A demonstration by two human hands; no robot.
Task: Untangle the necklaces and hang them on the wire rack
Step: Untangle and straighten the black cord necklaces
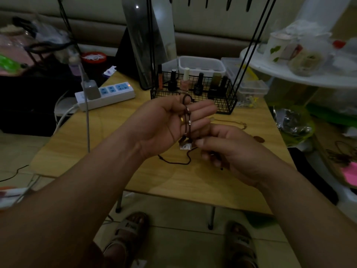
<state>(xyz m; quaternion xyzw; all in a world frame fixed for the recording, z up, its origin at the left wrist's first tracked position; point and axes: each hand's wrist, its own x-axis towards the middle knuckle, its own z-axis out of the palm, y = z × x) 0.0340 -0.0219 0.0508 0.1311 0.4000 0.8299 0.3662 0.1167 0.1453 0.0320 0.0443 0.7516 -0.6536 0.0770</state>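
1. I am in the untangling step. Nothing hangs on the wire rack (193, 94) that I can see; it stands at the far side of the table (92, 151), with nail polish bottles (199, 84) in its basket and its hooks high at the top edge of the view.
2. My left hand (170, 122) is palm up over the middle of the table, its fingers fairly straight and spread a little. The dark cord necklace (188, 120) runs across them from far to near. My thumb seems to press the cord against my forefinger, since a small loop stands up just beyond the fingers.
3. My right hand (229, 151) is just right of and nearer than the left, with its fingers curled. Thumb and forefinger pinch the cord close to the small pale pendant (185, 146) that dangles below my left palm.
4. A loose run of the same cord trails down onto the table under my hands. Whether a knot remains in it is too dim to tell.
5. A thin chain necklace (239, 125) lies on the table to the right, beyond my right hand and apart from the cord. I judge it to be waiting its turn.
6. Next, I think, the cord must be drawn apart gently. My right hand should ease the pendant end away while the left keeps the loop, and I should watch that the strands slide rather than tighten.
7. Once the cord is one open loop, it must be lifted far and up to a hook, clear of the bottles.
8. A power strip (105, 95) sits far left, out of the way.
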